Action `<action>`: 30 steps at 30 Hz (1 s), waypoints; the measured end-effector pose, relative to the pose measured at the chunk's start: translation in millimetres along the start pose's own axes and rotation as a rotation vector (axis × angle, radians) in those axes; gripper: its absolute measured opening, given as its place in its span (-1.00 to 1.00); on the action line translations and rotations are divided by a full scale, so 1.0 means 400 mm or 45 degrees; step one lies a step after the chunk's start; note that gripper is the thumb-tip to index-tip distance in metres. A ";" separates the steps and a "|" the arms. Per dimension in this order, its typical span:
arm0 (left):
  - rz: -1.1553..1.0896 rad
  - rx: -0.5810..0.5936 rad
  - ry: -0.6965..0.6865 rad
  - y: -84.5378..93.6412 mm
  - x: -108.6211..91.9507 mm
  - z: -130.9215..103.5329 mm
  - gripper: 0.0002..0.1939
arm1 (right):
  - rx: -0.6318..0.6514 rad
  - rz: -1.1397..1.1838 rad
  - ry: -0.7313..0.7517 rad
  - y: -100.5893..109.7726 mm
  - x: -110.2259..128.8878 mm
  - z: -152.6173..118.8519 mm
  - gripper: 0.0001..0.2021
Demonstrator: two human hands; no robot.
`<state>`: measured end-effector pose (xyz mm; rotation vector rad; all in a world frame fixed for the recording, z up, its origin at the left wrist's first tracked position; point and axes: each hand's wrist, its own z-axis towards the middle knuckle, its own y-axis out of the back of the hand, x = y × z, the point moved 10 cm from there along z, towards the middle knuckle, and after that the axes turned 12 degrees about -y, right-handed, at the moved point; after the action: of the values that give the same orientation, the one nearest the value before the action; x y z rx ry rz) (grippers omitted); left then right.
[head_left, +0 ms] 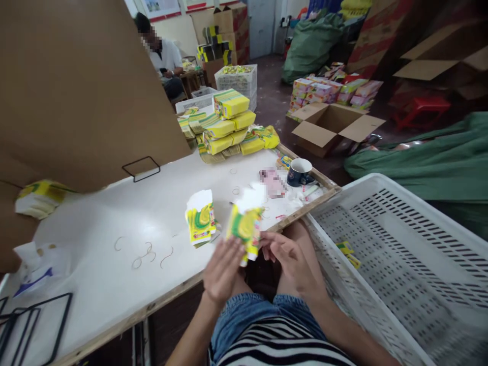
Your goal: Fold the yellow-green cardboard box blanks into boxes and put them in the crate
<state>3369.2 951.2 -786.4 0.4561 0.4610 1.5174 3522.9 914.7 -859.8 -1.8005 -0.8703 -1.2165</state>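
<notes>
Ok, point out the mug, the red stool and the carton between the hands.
Dark blue mug (296, 175), head view: outer wall.
Red stool (427, 105), head view: seat.
Yellow-green carton (245, 226), head view: printed panel.

Wears top in black and white stripes, bands alternating, running crosswise, curving. Wears blue denim shorts, slightly faded in places, hems ending partway along thighs. Shows left hand and right hand bare, fingers slim, forearms likewise uncovered along visible length. Too small and blurred to assess: nails.
</notes>
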 end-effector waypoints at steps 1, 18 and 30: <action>-0.122 0.090 -0.033 -0.045 -0.027 -0.006 -0.60 | -0.041 0.030 -0.025 0.017 -0.002 0.004 -0.60; -1.998 -0.074 1.610 -0.364 0.012 -0.128 -0.42 | -0.133 0.173 -0.247 0.109 -0.125 0.012 -0.58; -1.326 -0.017 1.634 -0.369 0.054 -0.185 -0.51 | -0.383 -0.329 -0.083 0.154 -0.119 -0.003 -0.66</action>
<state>3451.4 972.1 -929.7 -0.7867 1.3973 0.5900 3560.7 879.9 -918.2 -2.0195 -1.0257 -1.5267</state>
